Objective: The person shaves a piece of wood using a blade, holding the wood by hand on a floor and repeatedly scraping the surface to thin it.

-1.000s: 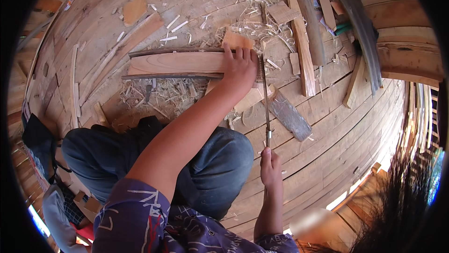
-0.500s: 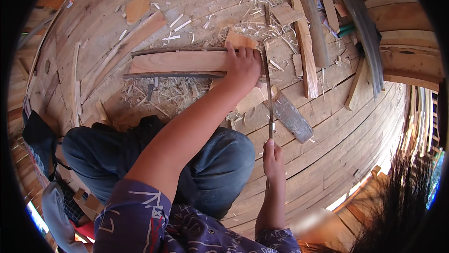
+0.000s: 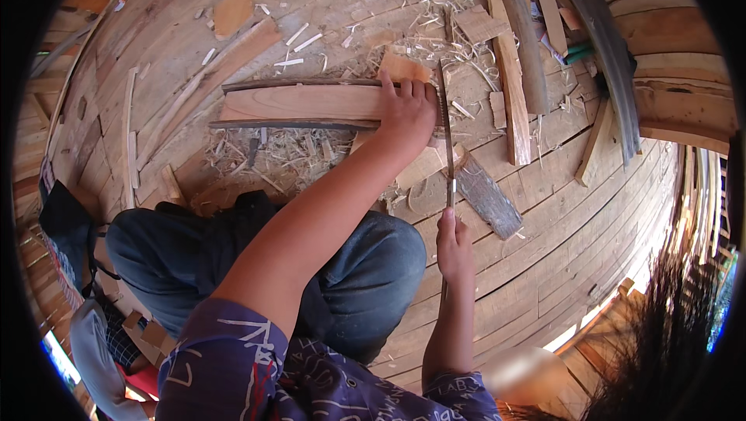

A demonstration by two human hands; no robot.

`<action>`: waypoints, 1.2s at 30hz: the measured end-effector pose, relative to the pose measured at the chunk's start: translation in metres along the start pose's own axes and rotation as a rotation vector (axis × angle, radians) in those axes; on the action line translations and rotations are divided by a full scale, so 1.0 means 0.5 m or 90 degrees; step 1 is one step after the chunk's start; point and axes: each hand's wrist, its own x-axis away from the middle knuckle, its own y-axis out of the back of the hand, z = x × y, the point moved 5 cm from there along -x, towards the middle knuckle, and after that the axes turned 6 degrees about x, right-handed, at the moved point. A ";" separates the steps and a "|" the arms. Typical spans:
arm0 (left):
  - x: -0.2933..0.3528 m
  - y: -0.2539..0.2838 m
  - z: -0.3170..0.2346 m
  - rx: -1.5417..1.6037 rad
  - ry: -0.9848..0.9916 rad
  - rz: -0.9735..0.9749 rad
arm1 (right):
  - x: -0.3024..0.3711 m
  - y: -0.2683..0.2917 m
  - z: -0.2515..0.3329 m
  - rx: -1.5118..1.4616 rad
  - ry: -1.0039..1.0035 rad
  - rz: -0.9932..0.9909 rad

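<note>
Plank (image 3: 303, 102) at upper centre of frame, best pinned under left hand (image 3: 409, 116) with fingers slightly spread just beside saw (image 3: 449, 141), best guided straight by curled fingers of right hand (image 3: 454, 246), exact contact unclear.

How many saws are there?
1 that I can see: the saw in the right hand, its blade at the right end of the plank. Others might be hidden.

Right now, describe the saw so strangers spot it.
On the plank floor, find the board under the left hand. By its right end, the saw runs down to the right hand gripping it. Unlike the wood pieces nearby, it has a thin, toothed blade.
</note>
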 end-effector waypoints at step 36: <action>0.003 -0.002 -0.003 -0.014 -0.022 0.010 | 0.034 -0.003 -0.032 -0.066 -0.043 0.036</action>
